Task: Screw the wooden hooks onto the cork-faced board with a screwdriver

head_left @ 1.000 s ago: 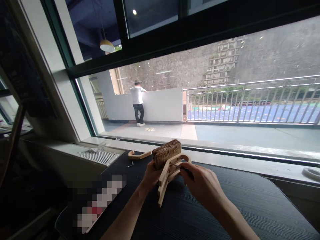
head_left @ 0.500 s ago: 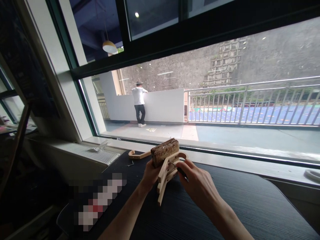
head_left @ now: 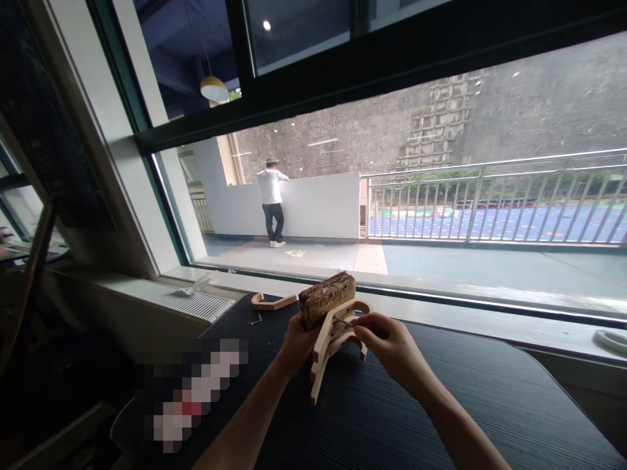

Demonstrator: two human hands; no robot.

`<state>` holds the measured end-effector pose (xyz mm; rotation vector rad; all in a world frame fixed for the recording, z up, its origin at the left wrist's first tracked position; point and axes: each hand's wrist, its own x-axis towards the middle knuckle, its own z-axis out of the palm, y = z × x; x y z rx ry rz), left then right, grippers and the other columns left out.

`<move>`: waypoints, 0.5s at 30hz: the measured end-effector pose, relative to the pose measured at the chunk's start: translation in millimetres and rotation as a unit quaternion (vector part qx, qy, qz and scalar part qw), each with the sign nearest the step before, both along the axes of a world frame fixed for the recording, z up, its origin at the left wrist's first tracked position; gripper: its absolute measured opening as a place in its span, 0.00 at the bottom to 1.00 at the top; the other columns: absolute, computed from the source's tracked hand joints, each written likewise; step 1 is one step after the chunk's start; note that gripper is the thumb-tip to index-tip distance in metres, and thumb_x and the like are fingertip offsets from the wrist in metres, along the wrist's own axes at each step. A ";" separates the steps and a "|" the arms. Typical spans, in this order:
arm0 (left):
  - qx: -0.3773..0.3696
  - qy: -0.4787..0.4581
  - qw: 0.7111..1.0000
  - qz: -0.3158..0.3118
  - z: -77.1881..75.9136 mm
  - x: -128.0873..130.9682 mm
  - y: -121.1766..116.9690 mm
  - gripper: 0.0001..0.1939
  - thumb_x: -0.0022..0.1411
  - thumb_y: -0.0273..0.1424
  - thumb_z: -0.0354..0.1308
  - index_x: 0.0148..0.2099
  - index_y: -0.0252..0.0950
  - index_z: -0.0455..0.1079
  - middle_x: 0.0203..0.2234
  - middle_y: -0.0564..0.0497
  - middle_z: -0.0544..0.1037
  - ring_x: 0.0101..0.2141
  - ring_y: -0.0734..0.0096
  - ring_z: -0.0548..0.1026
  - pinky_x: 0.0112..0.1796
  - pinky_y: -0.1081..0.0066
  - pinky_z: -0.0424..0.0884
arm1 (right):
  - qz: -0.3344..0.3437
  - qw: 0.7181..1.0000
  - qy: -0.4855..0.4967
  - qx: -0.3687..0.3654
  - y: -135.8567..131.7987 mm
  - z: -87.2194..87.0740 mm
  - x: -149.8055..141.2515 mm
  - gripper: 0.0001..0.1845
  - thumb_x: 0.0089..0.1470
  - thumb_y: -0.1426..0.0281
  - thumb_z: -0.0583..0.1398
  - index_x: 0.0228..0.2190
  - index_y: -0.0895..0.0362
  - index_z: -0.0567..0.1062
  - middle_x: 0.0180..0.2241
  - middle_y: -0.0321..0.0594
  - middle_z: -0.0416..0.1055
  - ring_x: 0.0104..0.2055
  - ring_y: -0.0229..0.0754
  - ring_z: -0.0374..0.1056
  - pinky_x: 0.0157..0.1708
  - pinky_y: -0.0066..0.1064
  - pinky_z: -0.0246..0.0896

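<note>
My left hand is closed around the lower left end of a rough brown wooden block. Pale curved wooden hooks stand in a row along the block's near side, their bent ends to the right. In my right hand is a screwdriver, gripped in the fingers; its thin metal shaft points left at the uppermost hook. The handle is mostly hidden by my fingers, and I cannot make out a screw at the tip.
Another curved wooden hook lies on the dark table, with a few small screws near it. A blurred-out strip lies at the left. Beyond the window sill, a person stands outside at a white wall.
My right hand has shifted slightly right and turned, so the screwdriver's dark handle is now covered and more of the hooks shows. The block has moved slightly right.
</note>
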<state>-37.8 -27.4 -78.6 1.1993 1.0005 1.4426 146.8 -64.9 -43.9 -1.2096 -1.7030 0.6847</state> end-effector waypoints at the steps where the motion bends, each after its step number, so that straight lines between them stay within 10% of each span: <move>1: 0.001 -0.001 1.000 0.001 -0.2 0.2 0.1 0.19 0.33 0.28 0.73 0.32 0.30 0.77 0.23 0.49 0.79 0.24 0.67 0.74 0.26 0.72 0.69 | -0.005 1.000 -0.006 0.004 -1.7 1.0 0.3 0.11 0.52 0.65 0.56 0.31 0.57 0.76 0.26 0.38 0.75 0.29 0.42 0.71 0.28 0.29 0.62; 9: 0.008 -0.009 1.000 0.003 -1.1 0.8 0.1 0.18 0.34 0.30 0.73 0.31 0.30 0.76 0.23 0.50 0.78 0.24 0.68 0.73 0.27 0.73 0.69 | -0.040 0.931 -0.301 0.203 -21.6 9.2 -6.2 0.15 0.58 0.72 0.51 0.41 0.51 0.75 0.37 0.39 0.74 0.30 0.39 0.70 0.24 0.27 0.52; 15: 0.007 -0.003 1.000 0.003 -2.5 1.1 0.2 0.17 0.34 0.26 0.72 0.32 0.30 0.76 0.24 0.51 0.79 0.25 0.70 0.73 0.28 0.74 0.69 | -0.042 0.964 -0.214 0.154 -16.0 4.6 -7.1 0.13 0.55 0.71 0.54 0.38 0.49 0.77 0.37 0.38 0.75 0.34 0.42 0.71 0.31 0.30 0.59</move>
